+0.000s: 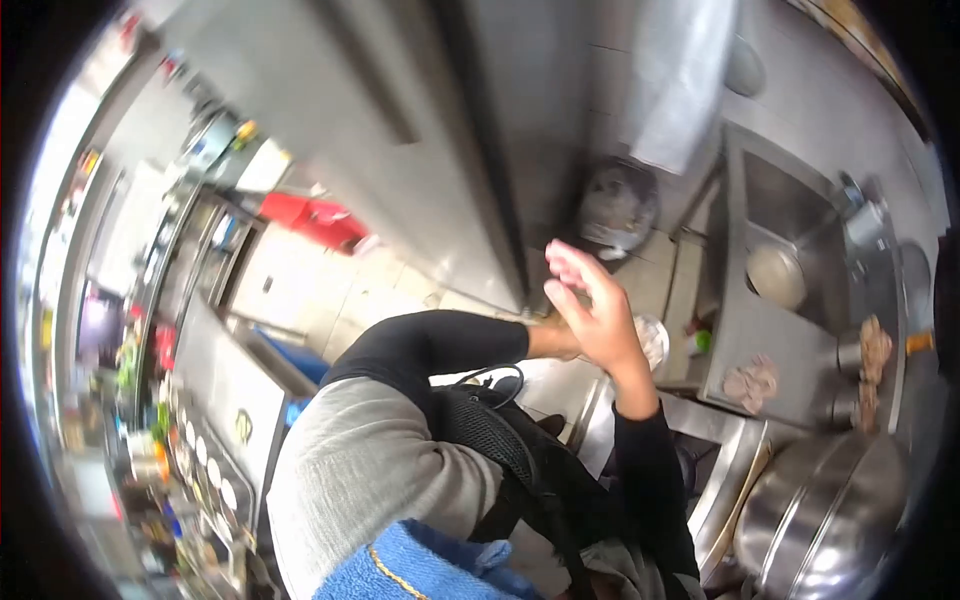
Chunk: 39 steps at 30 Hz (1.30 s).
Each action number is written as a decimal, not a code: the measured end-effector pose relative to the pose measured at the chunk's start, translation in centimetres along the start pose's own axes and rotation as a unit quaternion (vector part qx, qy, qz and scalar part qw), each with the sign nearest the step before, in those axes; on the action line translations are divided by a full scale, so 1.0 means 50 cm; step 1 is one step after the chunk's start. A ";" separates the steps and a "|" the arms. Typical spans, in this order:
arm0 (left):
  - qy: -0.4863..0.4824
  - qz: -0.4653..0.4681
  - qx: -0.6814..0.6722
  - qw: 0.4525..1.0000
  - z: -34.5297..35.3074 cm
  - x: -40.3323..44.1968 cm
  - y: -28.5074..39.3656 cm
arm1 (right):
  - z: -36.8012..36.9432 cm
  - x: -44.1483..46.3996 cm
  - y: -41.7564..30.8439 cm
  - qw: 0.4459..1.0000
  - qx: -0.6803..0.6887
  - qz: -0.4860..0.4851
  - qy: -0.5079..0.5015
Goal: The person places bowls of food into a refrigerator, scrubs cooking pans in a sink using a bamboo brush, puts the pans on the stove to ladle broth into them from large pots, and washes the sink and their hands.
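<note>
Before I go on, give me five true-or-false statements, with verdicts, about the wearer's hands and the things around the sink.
1. The bare right hand shows nothing held in it. True.
2. The bare left hand is fully in view. False: the right hand and wrist hide most of it.
3. A round, pale, bowl-like vessel sits in the rectangular stainless-steel sink. True.
4. The crumpled, pinkish, cloth-like item lies inside the sink basin. False: it lies on the flat steel counter beside it.
5. The fluffy towel-like cloth at the bottom edge of the view is red. False: it is blue with a yellow line.
</note>
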<state>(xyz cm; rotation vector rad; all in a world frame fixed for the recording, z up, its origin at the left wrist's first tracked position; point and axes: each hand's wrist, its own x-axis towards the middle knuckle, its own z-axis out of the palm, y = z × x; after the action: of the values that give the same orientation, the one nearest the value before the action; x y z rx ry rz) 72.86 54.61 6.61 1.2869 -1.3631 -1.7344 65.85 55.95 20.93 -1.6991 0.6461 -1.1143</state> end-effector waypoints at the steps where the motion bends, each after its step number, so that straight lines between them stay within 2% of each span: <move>1: 0.015 -0.027 -0.037 0.999 -0.039 -0.080 -0.013 | 0.046 0.034 0.023 1.000 -0.011 -0.013 0.006; 2: 0.029 -0.050 -0.076 0.995 -0.070 -0.155 -0.030 | 0.097 0.063 0.046 0.999 -0.022 -0.027 0.013; 4: 0.133 -0.101 -0.101 0.981 -0.137 -0.261 -0.141 | 0.182 0.112 0.096 0.987 -0.141 -0.045 0.064; 5: 0.179 -0.091 -0.088 0.976 -0.160 -0.322 -0.181 | 0.219 0.126 0.097 0.983 -0.157 -0.035 0.091; 6: 0.225 -0.076 -0.072 0.969 -0.183 -0.386 -0.208 | 0.246 0.141 0.135 0.968 -0.204 -0.089 0.113; 7: 0.254 -0.088 -0.073 0.960 -0.206 -0.459 -0.196 | 0.280 0.154 0.151 0.953 -0.223 -0.099 0.179; 8: 0.310 -0.067 -0.073 0.946 -0.227 -0.504 -0.277 | 0.291 0.164 0.162 0.942 -0.235 -0.107 0.216; 10: 0.392 -0.105 -0.040 0.913 -0.260 -0.609 -0.370 | 0.294 0.180 0.228 0.962 -0.142 -0.099 0.213; 11: 0.424 -0.120 -0.046 0.897 -0.268 -0.664 -0.395 | 0.293 0.185 0.247 0.975 -0.048 -0.093 0.198; 12: 0.444 -0.121 -0.096 0.882 -0.269 -0.716 -0.419 | 0.287 0.183 0.243 0.982 -0.019 -0.072 0.174; 13: 0.455 -0.130 -0.140 0.870 -0.264 -0.773 -0.401 | 0.281 0.185 0.257 0.982 -0.049 -0.051 0.177; 15: 0.472 -0.094 -0.198 0.854 -0.265 -0.864 -0.462 | 0.290 0.181 0.233 0.981 -0.046 0.025 0.188; 18: 0.466 -0.068 -0.257 0.844 -0.256 -0.977 -0.540 | 0.335 0.160 0.177 0.969 -0.068 0.071 0.227; 19: 0.465 -0.071 -0.258 0.844 -0.255 -1.011 -0.567 | 0.359 0.141 0.158 0.968 -0.029 0.062 0.240; 22: 0.471 -0.085 -0.241 0.844 -0.258 -1.065 -0.678 | 0.411 0.057 0.124 0.971 -0.082 0.066 0.214; 23: 0.476 -0.073 -0.234 0.845 -0.266 -1.055 -0.789 | 0.435 0.025 0.123 0.972 -0.112 0.041 0.203; 24: 0.480 -0.071 -0.242 0.840 -0.260 -1.066 -0.807 | 0.464 -0.009 0.118 0.978 -0.084 0.036 0.190; 26: 0.492 -0.070 -0.254 0.830 -0.257 -1.082 -0.828 | 0.531 -0.073 0.093 0.973 -0.154 0.046 0.168; 30: 0.497 -0.076 -0.175 0.847 -0.263 -1.086 -0.902 | 0.681 -0.157 0.069 0.965 -0.196 -0.011 0.174; 31: 0.490 -0.073 -0.231 0.838 -0.260 -1.093 -0.889 | 0.718 -0.173 0.058 0.961 -0.212 -0.035 0.174; 32: 0.478 -0.074 -0.283 0.828 -0.259 -1.119 -0.805 | 0.753 -0.188 0.043 0.956 -0.229 -0.056 0.177; 34: 0.458 -0.069 -0.335 0.820 -0.266 -1.123 -0.754 | 0.801 -0.222 -0.024 0.967 -0.225 -0.011 0.117; 36: 0.441 -0.060 -0.338 0.829 -0.273 -1.107 -0.765 | 0.809 -0.252 -0.029 0.991 -0.133 0.020 -0.010; 37: 0.448 -0.066 -0.327 0.830 -0.276 -1.104 -0.712 | 0.802 -0.264 -0.057 0.987 -0.143 0.007 -0.069; 38: 0.439 -0.070 -0.307 0.841 -0.284 -1.091 -0.731 | 0.788 -0.277 -0.081 0.980 -0.150 -0.003 -0.132; 39: 0.432 -0.080 -0.277 0.855 -0.293 -1.086 -0.687 | 0.769 -0.294 -0.074 0.980 -0.117 0.015 -0.163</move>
<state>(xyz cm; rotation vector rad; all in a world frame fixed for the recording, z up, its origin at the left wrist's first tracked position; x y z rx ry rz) 110.29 106.84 -8.02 1.5481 -0.2202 -1.2111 93.51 85.95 14.32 -2.0101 0.6077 -0.7345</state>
